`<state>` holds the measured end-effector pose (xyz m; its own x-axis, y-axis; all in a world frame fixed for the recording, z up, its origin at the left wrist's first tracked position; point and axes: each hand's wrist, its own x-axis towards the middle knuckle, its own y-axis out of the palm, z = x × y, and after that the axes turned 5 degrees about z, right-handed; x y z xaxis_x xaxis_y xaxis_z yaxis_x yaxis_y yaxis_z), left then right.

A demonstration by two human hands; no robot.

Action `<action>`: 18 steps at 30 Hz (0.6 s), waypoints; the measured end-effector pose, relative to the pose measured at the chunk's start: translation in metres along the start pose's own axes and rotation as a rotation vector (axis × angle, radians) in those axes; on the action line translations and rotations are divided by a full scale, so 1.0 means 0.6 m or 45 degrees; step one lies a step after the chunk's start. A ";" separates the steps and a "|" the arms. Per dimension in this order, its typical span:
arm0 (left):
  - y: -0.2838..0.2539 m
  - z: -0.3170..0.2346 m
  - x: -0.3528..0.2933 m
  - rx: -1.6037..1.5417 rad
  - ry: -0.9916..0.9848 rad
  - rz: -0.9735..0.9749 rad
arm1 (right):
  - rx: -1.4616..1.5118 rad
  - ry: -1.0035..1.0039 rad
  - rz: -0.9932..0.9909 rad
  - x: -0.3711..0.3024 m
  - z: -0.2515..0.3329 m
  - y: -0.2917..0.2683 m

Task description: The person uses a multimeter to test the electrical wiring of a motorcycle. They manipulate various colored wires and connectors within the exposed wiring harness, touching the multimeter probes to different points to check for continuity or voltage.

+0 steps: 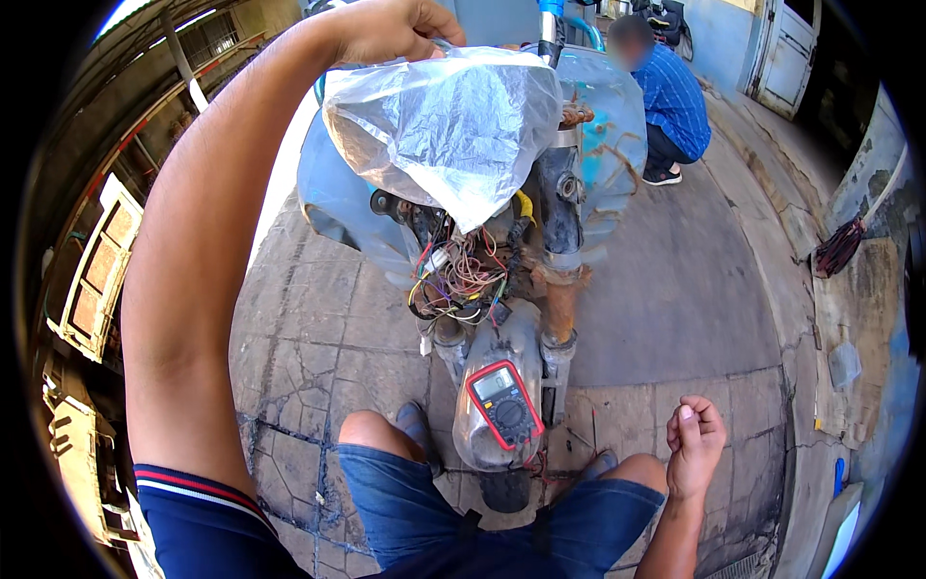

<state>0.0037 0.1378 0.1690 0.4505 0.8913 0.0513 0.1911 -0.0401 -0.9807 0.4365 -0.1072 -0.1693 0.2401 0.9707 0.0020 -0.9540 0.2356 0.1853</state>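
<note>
My left hand (410, 31) reaches far forward. Its fingers are closed on the top edge of a crinkled clear plastic bag (453, 111), which drapes over the front of a motorbike. Below the bag hangs a tangle of bare wires and connectors (463, 275) in many colours. On the front fender (477, 434) between my knees lies a red and black multimeter (504, 404), its screen facing up. My right hand (696, 444) is raised above my right knee, fingers curled in and thumb against them, with nothing visible in it.
A rusty fork leg (559, 309) stands right of the wires. Large worn blue panels (603, 145) flank the bike. A person in a blue shirt (670, 106) squats at the far right. A wooden frame (101, 265) is at the left, and a clear container (844, 367) at the right.
</note>
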 end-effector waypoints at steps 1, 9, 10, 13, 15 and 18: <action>0.003 -0.003 -0.001 -0.013 0.001 -0.006 | 0.001 0.000 0.001 -0.001 0.000 -0.002; -0.013 0.004 -0.003 0.140 0.013 0.115 | 0.001 -0.011 0.009 -0.007 0.001 -0.013; -0.017 0.001 -0.001 0.183 0.006 0.140 | 0.001 -0.010 0.007 -0.008 0.001 -0.015; -0.019 -0.010 -0.001 0.186 -0.096 0.153 | -0.003 -0.006 -0.001 -0.012 0.000 -0.019; -0.022 -0.006 0.003 0.233 -0.088 0.165 | -0.008 -0.003 -0.009 -0.015 0.001 -0.021; -0.014 -0.006 0.002 0.172 -0.126 0.108 | 0.002 -0.006 -0.018 -0.015 -0.002 -0.028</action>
<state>0.0058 0.1378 0.1780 0.3705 0.9277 -0.0453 0.0343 -0.0625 -0.9975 0.4500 -0.1200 -0.1735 0.2544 0.9671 0.0041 -0.9502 0.2491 0.1872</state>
